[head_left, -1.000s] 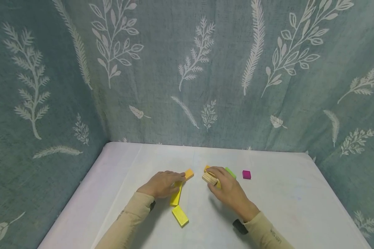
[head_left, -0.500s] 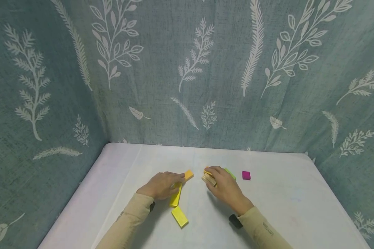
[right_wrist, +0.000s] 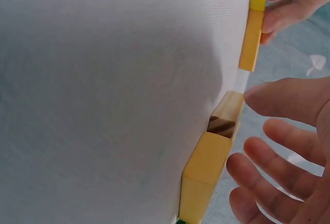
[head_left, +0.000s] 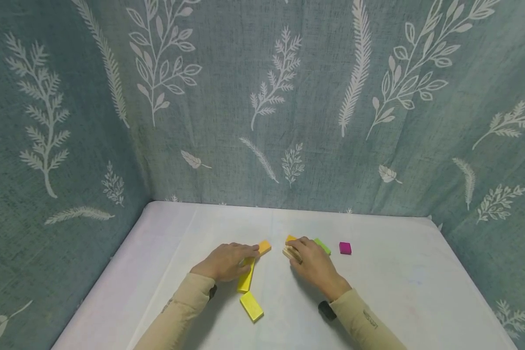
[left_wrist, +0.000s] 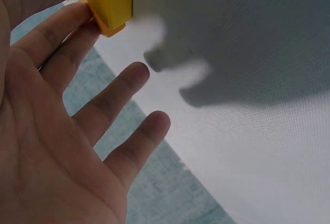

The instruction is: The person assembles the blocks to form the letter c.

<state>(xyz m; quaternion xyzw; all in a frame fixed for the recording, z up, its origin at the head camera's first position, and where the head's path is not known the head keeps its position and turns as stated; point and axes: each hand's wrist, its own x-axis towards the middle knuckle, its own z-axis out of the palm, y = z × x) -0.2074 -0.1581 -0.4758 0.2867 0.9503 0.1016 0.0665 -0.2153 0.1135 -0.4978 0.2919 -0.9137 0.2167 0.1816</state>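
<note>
Likely light, stiff pale block (head_left: 291,254) on white table (head_left: 393,282); best held by its long sides
Left hand (head_left: 224,262) spread, fingertips at orange block (head_left: 264,247); right hand (head_left: 317,265) loosely spread, thumb at pale block

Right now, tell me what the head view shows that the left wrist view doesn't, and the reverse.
Only the head view shows the right hand, the pink block and the green block. Only the left wrist view shows the palm of the left hand. Both show that hand, a yellow block, an orange block and the white tabletop.
</note>
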